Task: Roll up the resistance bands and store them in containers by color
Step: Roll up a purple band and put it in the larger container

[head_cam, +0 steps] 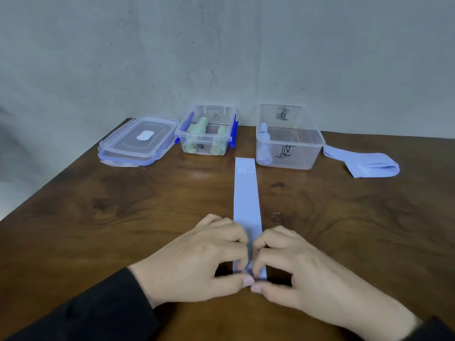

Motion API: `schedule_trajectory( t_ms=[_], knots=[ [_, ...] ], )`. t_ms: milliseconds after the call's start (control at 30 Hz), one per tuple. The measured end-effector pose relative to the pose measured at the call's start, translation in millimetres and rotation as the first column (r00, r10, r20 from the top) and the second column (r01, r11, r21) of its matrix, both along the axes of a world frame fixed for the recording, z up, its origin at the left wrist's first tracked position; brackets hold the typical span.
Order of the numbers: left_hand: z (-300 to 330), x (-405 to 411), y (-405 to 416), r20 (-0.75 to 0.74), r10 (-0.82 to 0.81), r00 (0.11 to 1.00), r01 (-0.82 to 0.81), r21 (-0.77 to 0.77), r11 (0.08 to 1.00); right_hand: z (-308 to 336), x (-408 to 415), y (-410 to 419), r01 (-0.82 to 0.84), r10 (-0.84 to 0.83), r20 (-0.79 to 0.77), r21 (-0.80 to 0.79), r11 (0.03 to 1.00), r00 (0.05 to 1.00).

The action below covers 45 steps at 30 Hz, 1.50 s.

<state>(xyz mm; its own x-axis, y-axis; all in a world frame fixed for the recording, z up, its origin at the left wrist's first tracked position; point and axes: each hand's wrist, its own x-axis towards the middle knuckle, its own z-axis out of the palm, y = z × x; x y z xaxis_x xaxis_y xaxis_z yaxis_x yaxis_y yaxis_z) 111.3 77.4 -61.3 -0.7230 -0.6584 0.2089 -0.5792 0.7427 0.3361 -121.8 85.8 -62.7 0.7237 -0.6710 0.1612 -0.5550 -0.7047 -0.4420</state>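
A pale blue resistance band (246,193) marked "20 lb" lies flat and straight on the wooden table (123,205), running away from me. My left hand (204,257) and my right hand (293,264) both pinch its near end, fingers curled over it, thumbs meeting at the edge. At the back, a clear container (205,130) holds several rolled green bands. A larger clear container (290,139) to its right holds rolled blue bands (264,143) at its left side. Another blue band (364,163) lies loosely folded on the table at the right.
Two clear lids with blue clips (139,141) are stacked at the back left beside the green container. A grey wall (221,57) stands right behind the table. The table's left edge runs diagonally toward me.
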Motion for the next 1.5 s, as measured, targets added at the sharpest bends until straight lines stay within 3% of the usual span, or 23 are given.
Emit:
schedule_trajectory(
  t_ms=[167,333,500,733,867,1200,1500],
  knots=[
    [-2.2,-1.4,6.7,0.001,-0.002,1.0,0.002,-0.011,1.0,2.3,0.3,0.8,0.011,-0.016,0.052,0.084,0.996,0.999],
    [-4.3,-0.7,4.6,-0.039,0.033,0.999,-0.03,0.08,0.996,2.2,1.0,0.4,0.033,-0.038,0.041,0.113,0.993,0.998],
    [-4.6,-0.8,2.4,-0.072,0.046,0.996,-0.038,0.113,0.993,-0.8,0.9,-0.7,0.034,-0.037,0.03,0.088,0.996,0.999],
    [-4.0,3.6,1.5,-0.016,0.002,1.0,-0.002,0.005,1.0,-7.0,-1.5,-1.8,0.028,-0.028,0.033,-0.002,1.0,0.999],
    [-2.8,3.6,1.0,0.005,-0.001,1.0,0.001,-0.024,1.0,-6.1,-0.1,-1.1,0.048,-0.053,0.083,0.053,0.997,0.995],
    [-3.4,2.3,-2.2,-0.042,0.065,0.997,-0.061,0.095,0.994,-3.5,2.3,-2.2,0.101,-0.111,0.102,0.101,0.99,0.989],
    [-5.0,5.9,-3.1,-0.02,0.076,0.997,-0.075,0.048,0.996,-7.3,1.1,-2.8,0.121,-0.122,0.08,0.016,0.993,0.989]
  ],
)
